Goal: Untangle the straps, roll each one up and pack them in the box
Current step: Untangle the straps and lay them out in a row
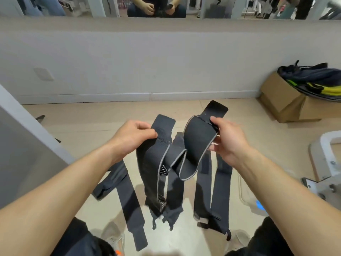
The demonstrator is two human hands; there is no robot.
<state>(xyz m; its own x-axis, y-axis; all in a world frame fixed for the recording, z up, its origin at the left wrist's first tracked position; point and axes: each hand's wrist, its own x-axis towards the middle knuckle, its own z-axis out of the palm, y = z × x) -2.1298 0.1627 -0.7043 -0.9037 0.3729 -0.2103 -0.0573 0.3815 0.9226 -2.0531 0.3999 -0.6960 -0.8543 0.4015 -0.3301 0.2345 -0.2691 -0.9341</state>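
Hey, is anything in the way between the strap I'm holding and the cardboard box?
Nothing visible: bare floor lies between the strap and the box. Black and yellow gear is heaped over the box's opening, though.

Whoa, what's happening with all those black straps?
A person is sorting out black straps. The left hand pinches one wide end of a raised strap and the right hand pinches another end, so it hangs twisted and looped between them. More straps lie on the floor underneath. None looks rolled up yet. A cardboard box stands by the wall on the right, holding some dark and yellow things.
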